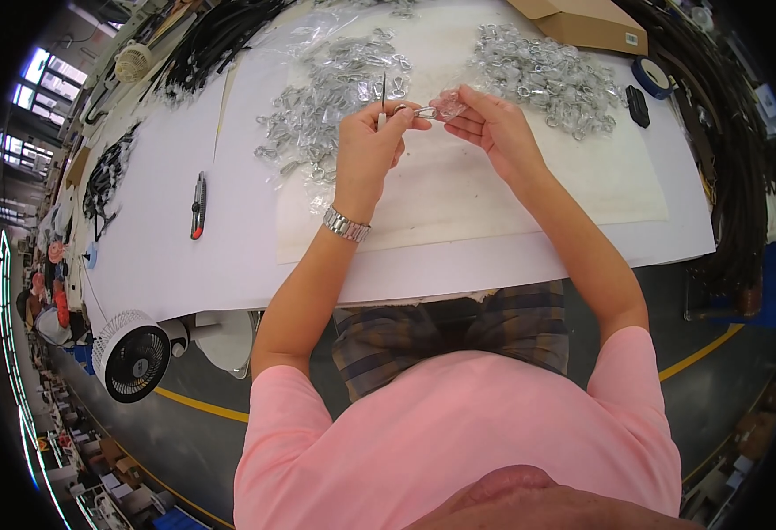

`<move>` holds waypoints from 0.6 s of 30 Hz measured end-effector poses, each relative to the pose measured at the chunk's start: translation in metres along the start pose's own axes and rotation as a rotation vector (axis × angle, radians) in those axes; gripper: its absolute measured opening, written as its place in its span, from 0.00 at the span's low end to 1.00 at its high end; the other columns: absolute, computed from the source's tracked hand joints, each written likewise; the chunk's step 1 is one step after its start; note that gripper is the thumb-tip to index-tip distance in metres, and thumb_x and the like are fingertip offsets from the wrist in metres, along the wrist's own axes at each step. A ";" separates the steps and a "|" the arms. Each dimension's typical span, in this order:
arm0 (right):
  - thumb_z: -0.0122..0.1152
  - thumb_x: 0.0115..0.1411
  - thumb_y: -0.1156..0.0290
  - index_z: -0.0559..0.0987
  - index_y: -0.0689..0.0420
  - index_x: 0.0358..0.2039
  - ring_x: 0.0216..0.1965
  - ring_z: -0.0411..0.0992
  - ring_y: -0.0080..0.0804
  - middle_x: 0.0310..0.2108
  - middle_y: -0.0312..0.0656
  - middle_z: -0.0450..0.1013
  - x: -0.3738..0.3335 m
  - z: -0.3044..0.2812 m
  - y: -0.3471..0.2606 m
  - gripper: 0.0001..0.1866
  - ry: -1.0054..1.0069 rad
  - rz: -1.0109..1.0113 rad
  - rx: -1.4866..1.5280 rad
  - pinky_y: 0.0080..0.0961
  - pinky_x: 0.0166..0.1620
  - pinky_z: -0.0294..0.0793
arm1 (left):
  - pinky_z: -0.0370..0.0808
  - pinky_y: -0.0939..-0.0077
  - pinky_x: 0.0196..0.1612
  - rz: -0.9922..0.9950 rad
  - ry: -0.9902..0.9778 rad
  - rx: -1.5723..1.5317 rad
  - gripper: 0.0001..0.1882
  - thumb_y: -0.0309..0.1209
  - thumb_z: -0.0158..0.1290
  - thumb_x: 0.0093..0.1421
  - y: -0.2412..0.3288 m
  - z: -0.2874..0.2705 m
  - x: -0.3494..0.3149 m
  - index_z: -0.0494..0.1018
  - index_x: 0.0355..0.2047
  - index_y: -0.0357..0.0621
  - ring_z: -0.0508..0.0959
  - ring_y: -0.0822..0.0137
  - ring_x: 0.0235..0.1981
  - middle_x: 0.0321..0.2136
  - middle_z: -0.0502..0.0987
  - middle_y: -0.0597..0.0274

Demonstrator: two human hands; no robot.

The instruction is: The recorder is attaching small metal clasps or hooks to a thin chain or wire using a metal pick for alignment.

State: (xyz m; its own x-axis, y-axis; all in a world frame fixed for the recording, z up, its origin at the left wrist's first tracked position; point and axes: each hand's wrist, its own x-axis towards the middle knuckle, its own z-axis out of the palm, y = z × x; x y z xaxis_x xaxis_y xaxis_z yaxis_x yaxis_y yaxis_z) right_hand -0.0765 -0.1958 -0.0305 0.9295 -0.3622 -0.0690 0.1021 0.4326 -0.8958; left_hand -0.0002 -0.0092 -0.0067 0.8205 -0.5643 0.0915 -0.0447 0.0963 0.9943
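Observation:
My left hand (368, 150), with a metal watch on its wrist, is closed with a thin pointed metal tool (384, 95) sticking up from it; its exact kind is hard to make out. Between that hand's thumb and finger is one end of a small silvery metal hook (424, 112). A crumpled clear plastic bag (449, 105) is pinched by my right hand (497, 131), its other fingers loosely stretched. The hook's far end meets the bag. Beyond my left hand lies a heap of bagged metal hooks (330, 88); another heap (547, 79) spreads beyond my right hand.
A utility knife (199, 206) lies on the white table (247, 221) at left. At the far right are a cardboard box (582, 25), a blue tape roll (652, 77) and a black object (637, 106). Black straps hang beside the right edge. A fan (136, 358) stands near left.

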 end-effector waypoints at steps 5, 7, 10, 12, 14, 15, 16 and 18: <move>0.59 0.72 0.59 0.82 0.64 0.48 0.46 0.82 0.32 0.44 0.45 0.83 -0.001 0.002 0.001 0.19 0.024 -0.002 -0.047 0.29 0.55 0.81 | 0.57 0.89 0.18 0.020 -0.008 -0.034 0.13 0.29 0.56 0.68 0.003 0.005 -0.001 0.79 0.45 0.29 0.62 0.85 0.15 0.34 0.86 0.53; 0.59 0.71 0.59 0.82 0.64 0.48 0.46 0.82 0.33 0.44 0.46 0.83 -0.003 0.005 -0.001 0.19 0.017 -0.007 -0.046 0.29 0.54 0.81 | 0.57 0.89 0.17 0.032 0.001 -0.025 0.12 0.29 0.56 0.68 0.001 0.007 -0.001 0.79 0.45 0.30 0.62 0.85 0.15 0.34 0.86 0.53; 0.57 0.72 0.60 0.82 0.65 0.48 0.46 0.82 0.34 0.45 0.47 0.83 -0.003 0.005 -0.001 0.19 -0.007 -0.009 -0.036 0.29 0.55 0.81 | 0.57 0.89 0.17 0.056 0.024 -0.031 0.11 0.29 0.56 0.68 0.001 0.008 -0.002 0.79 0.44 0.32 0.61 0.85 0.15 0.34 0.86 0.53; 0.56 0.72 0.61 0.81 0.65 0.49 0.46 0.82 0.34 0.45 0.47 0.83 -0.005 0.008 -0.001 0.19 -0.028 -0.008 -0.023 0.29 0.55 0.81 | 0.57 0.89 0.17 0.067 0.036 -0.047 0.10 0.28 0.56 0.68 0.000 0.008 -0.002 0.79 0.44 0.33 0.61 0.85 0.15 0.34 0.86 0.53; 0.55 0.73 0.62 0.81 0.65 0.50 0.46 0.82 0.34 0.45 0.48 0.83 -0.006 0.009 0.000 0.19 -0.048 -0.009 -0.011 0.29 0.55 0.81 | 0.57 0.89 0.17 0.054 0.058 0.037 0.09 0.29 0.57 0.67 -0.004 0.008 -0.001 0.79 0.42 0.36 0.62 0.85 0.15 0.32 0.86 0.55; 0.53 0.73 0.63 0.81 0.65 0.50 0.46 0.82 0.33 0.46 0.48 0.83 -0.006 0.009 0.001 0.18 -0.062 -0.003 0.008 0.29 0.55 0.81 | 0.57 0.89 0.17 0.054 0.059 0.037 0.09 0.29 0.57 0.67 -0.004 0.008 -0.001 0.79 0.42 0.36 0.62 0.85 0.15 0.32 0.86 0.55; 0.52 0.74 0.63 0.80 0.65 0.50 0.46 0.82 0.33 0.47 0.48 0.83 -0.006 0.008 0.001 0.18 -0.076 0.004 0.027 0.28 0.55 0.81 | 0.57 0.88 0.17 0.069 0.051 0.129 0.08 0.29 0.57 0.67 -0.004 0.007 0.000 0.79 0.41 0.36 0.62 0.85 0.15 0.30 0.86 0.57; 0.52 0.74 0.64 0.80 0.65 0.50 0.47 0.82 0.33 0.48 0.48 0.82 -0.006 0.006 -0.001 0.17 -0.086 0.014 0.040 0.29 0.55 0.80 | 0.57 0.87 0.18 0.083 0.041 0.222 0.08 0.30 0.58 0.67 -0.003 0.007 0.000 0.79 0.40 0.37 0.63 0.85 0.16 0.29 0.85 0.58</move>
State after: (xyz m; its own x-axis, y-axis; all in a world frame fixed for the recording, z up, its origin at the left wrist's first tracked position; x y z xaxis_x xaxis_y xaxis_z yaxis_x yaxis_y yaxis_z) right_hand -0.0798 -0.1893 -0.0270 0.9576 -0.2849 -0.0420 0.1016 0.4705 -0.8765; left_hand -0.0036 -0.0150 -0.0094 0.8312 -0.5273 0.1760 -0.2336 -0.0441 0.9713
